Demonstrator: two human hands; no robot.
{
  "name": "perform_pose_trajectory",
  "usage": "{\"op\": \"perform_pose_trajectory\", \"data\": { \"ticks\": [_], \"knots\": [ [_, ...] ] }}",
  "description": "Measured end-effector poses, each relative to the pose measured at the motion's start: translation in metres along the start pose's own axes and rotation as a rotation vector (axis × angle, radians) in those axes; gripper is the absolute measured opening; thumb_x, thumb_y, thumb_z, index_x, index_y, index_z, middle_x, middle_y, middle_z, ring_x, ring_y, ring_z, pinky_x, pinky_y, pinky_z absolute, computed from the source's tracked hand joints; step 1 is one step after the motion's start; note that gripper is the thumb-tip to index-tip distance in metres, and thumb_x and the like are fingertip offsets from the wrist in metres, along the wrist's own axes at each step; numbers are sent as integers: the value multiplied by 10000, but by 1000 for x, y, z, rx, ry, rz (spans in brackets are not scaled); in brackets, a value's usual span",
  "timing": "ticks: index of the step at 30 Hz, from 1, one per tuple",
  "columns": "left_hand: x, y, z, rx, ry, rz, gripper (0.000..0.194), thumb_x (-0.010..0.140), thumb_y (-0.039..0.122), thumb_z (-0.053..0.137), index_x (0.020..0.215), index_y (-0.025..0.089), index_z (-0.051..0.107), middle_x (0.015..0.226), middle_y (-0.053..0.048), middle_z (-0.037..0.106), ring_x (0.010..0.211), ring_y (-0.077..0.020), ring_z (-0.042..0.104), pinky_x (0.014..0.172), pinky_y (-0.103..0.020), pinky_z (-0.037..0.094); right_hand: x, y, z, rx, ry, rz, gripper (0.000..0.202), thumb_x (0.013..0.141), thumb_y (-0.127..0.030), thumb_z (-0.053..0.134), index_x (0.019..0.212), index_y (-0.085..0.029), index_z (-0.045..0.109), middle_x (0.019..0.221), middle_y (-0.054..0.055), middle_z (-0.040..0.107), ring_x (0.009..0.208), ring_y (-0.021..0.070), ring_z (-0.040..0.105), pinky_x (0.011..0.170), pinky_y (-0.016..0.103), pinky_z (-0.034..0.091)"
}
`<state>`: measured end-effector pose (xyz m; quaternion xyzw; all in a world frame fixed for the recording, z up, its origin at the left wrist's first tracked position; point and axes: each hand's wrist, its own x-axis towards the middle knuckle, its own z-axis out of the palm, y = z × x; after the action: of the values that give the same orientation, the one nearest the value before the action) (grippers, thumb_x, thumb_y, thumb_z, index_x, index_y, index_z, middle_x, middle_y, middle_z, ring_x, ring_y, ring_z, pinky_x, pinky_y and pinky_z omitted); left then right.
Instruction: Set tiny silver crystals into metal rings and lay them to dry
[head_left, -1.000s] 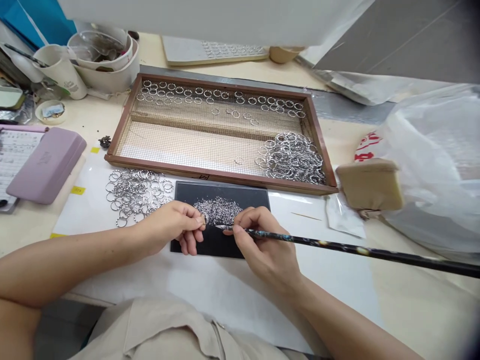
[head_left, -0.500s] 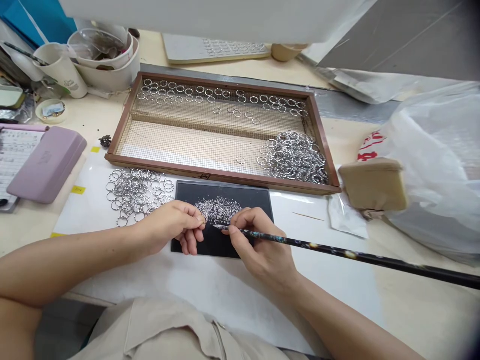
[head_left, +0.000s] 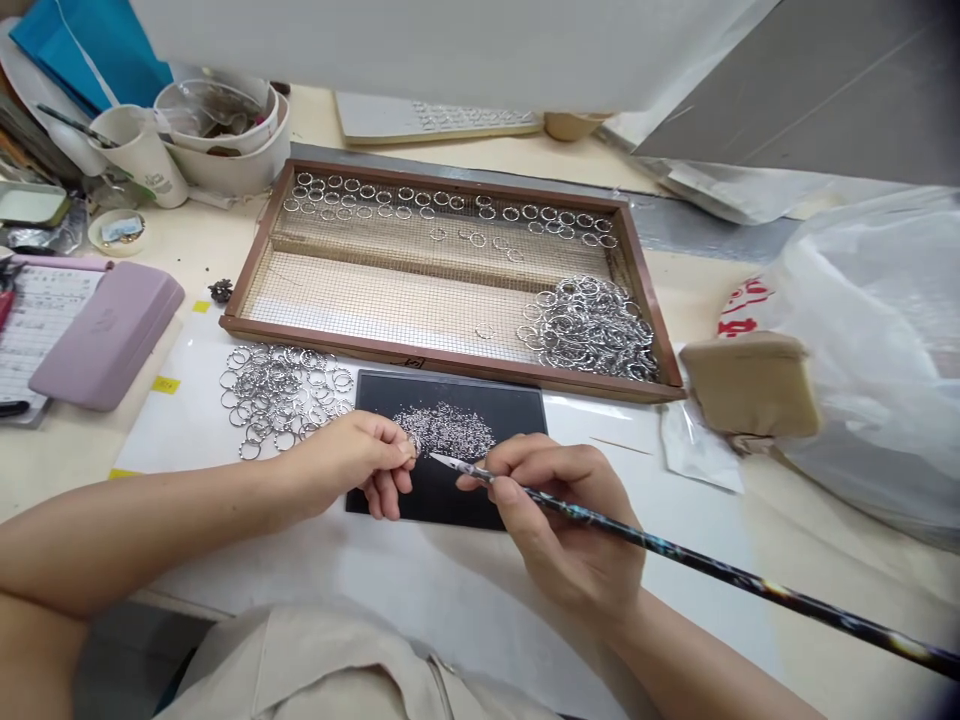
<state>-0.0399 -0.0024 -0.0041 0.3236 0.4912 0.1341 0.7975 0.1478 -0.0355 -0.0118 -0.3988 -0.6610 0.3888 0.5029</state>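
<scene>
My left hand [head_left: 375, 455] pinches a small silvery ring between thumb and forefinger; the fingers hide most of it. In my right hand [head_left: 570, 520] is a long, black, patterned pen-like picker [head_left: 690, 560], held like a pencil. Its pale pointed tip lies just right of the left fingertips. Both hands are above a black mat [head_left: 442, 500], which bears a spread of tiny glittering stones [head_left: 450, 430]. To the left of the mat, a loose pile of silver rings [head_left: 281, 390] lies on the white sheet, beyond my left wrist.
Behind the mat stands a wood-framed mesh tray [head_left: 360, 290] with rows of rings and a heap of rings [head_left: 592, 325]. A thin stick [head_left: 621, 445] lies right of the mat, near a tan block [head_left: 750, 385] and plastic bag [head_left: 870, 350]. A mauve case [head_left: 109, 335] sits left.
My right hand has shifted right and toward me, tilting the picker more steeply across the view. Its tip stays near my left fingertips. The left hand keeps its pinch.
</scene>
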Motion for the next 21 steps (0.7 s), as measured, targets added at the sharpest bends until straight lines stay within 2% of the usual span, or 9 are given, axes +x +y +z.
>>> {"op": "perform_pose_trajectory", "data": {
  "ticks": [6,21],
  "knots": [
    [0,0,0,31,0,1,250,847,187,462,607,129,499,445,-2,555,357,-75,511,383,-166,371,0,0,3,-54,-31,-24,166,792,-59,515,815,-209,449,724,17,541,614,143,577,499,294,491],
    [0,0,1,73,5,-4,247,851,193,455,615,132,495,437,0,555,353,-73,497,395,-169,372,2,-1,4,-72,-27,-53,168,788,-51,508,805,-209,454,712,14,555,622,147,589,519,300,488]
  ]
}}
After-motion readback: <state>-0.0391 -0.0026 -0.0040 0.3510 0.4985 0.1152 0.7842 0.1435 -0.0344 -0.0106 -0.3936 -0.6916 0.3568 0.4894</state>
